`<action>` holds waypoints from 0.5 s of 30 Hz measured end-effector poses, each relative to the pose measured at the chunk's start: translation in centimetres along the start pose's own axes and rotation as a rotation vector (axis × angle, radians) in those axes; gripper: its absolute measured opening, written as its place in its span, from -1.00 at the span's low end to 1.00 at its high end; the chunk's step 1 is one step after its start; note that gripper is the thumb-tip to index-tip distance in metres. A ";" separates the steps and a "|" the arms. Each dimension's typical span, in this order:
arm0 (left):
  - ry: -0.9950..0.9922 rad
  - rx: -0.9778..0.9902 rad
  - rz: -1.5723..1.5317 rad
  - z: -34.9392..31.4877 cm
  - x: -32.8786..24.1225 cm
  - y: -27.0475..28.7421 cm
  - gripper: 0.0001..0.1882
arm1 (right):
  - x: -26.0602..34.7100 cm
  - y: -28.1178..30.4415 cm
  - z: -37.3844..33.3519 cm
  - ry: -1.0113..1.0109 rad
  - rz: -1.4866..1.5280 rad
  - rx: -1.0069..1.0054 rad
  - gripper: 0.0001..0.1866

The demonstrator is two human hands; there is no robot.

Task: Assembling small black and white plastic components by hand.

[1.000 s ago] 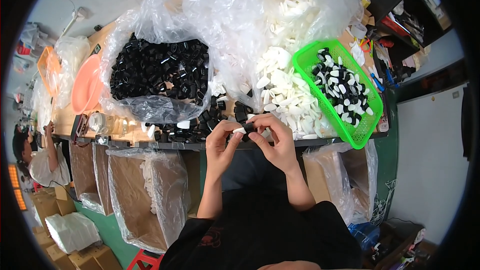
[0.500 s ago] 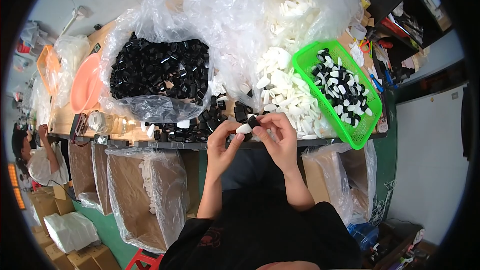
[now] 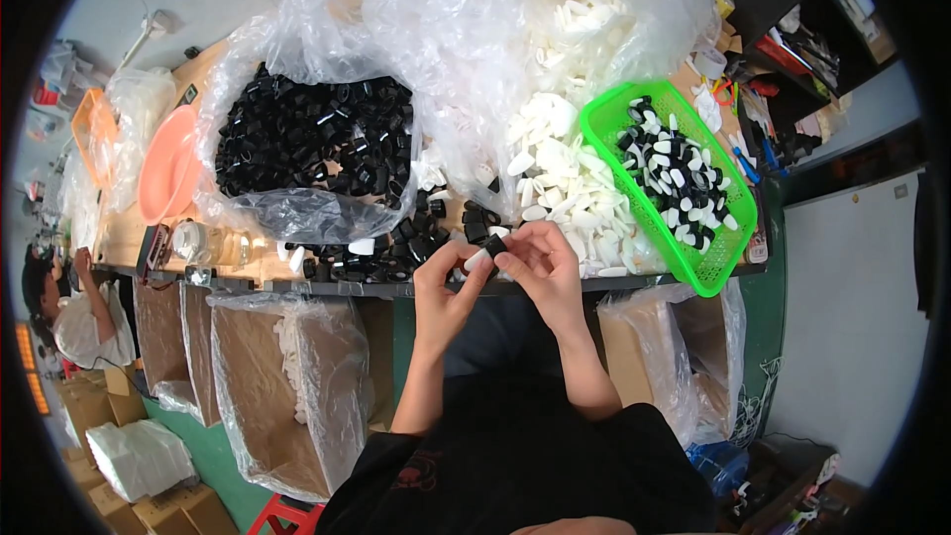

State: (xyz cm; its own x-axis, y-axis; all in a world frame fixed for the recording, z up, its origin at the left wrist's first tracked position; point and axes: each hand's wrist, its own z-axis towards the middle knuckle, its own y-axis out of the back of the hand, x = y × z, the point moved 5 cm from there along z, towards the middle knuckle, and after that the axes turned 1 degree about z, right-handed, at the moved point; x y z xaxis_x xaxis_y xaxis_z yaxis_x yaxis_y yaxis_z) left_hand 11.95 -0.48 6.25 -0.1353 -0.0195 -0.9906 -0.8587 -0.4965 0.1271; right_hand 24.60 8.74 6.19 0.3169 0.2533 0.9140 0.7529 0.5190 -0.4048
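My left hand (image 3: 448, 282) and my right hand (image 3: 541, 266) meet at the table's front edge. Between their fingertips sits a small black plastic cap with a white oval insert (image 3: 485, 252); both hands pinch it. Just beyond lie loose black caps (image 3: 416, 238) and a heap of white oval pieces (image 3: 560, 188). A clear bag full of black caps (image 3: 312, 144) lies to the left. A green basket (image 3: 728, 248) at the right holds several joined black-and-white pieces.
A large clear bag of white pieces (image 3: 584, 30) fills the back of the table. Pink and orange basins (image 3: 163, 168) stand at far left. Bag-lined cardboard boxes (image 3: 277, 376) sit under the table edge. Another person (image 3: 74, 307) is at the left.
My hands have stayed at the table edge, with the fingers turning and pressing the small piece between them; the white insert now shows at my left fingertips.
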 end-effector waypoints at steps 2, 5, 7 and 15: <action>0.012 0.020 0.039 0.0 -0.1 0.0 -0.87 | -0.1 0.4 -0.2 0.006 -0.056 0.014 -0.68; 0.072 -0.021 -0.237 -0.1 -0.2 0.1 -0.82 | -0.6 0.6 -0.5 -0.052 -0.213 0.108 -0.64; 0.101 0.043 -0.214 -0.3 0.7 0.5 -0.80 | -0.9 0.1 -0.7 -0.064 -0.401 0.209 -0.61; 0.142 -0.193 -0.283 -1.2 4.0 4.8 -0.82 | -0.8 0.7 1.6 0.100 -0.598 0.166 -0.76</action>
State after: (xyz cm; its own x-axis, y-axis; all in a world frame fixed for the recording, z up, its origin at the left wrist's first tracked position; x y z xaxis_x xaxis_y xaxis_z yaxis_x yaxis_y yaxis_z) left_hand 7.90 -3.94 2.87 0.1763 0.0282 -0.9839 -0.7414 -0.6537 -0.1516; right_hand 23.96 10.23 5.12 -0.0728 -0.1933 0.9784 0.7195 0.6692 0.1857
